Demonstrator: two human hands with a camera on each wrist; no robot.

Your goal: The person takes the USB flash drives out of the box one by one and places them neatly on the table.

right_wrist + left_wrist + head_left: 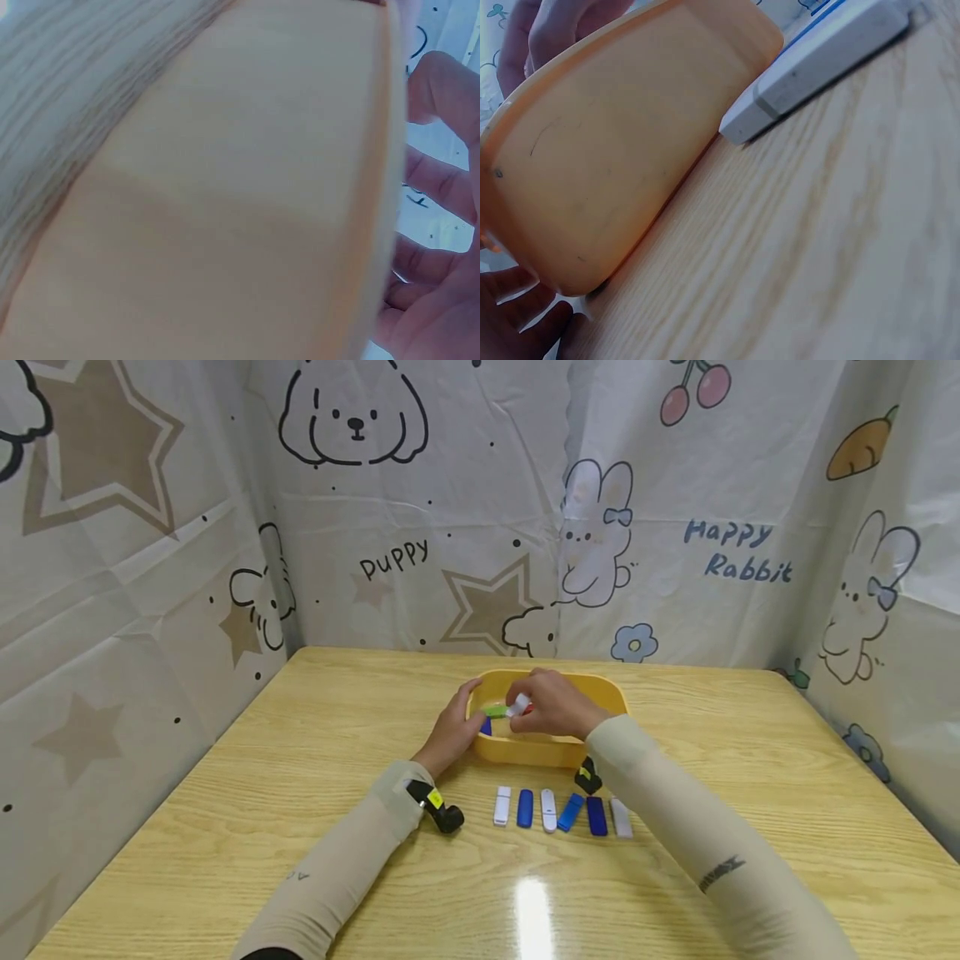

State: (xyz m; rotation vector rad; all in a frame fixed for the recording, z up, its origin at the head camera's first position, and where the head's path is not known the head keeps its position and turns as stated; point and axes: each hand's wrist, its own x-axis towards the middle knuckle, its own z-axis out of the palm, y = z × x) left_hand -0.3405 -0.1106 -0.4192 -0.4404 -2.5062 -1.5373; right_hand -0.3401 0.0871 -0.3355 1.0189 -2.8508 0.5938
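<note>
A yellow plastic basket (540, 752) stands on the table, and my left hand (450, 731) grips its left end, thumb at the rim. My right hand (558, 703) is over the basket's inside, pinching a white USB flash drive (517, 704) between thumb and fingers. Under it lie a green flash drive (495, 712), a blue one (487, 726) and a red bit, partly hidden by the fingers. In the right wrist view the basket wall (247, 187) hides what the fingertips hold. The left wrist view shows left fingers (525, 307) against the basket's end.
In front of the basket several flash drives lie in a row, from a white one (502, 806) at the left to a pale one (621, 818) at the right; dark blue (597, 816) and tilted blue (571, 812) ones are between. A printed curtain (465, 510) surrounds the wooden table (360, 710).
</note>
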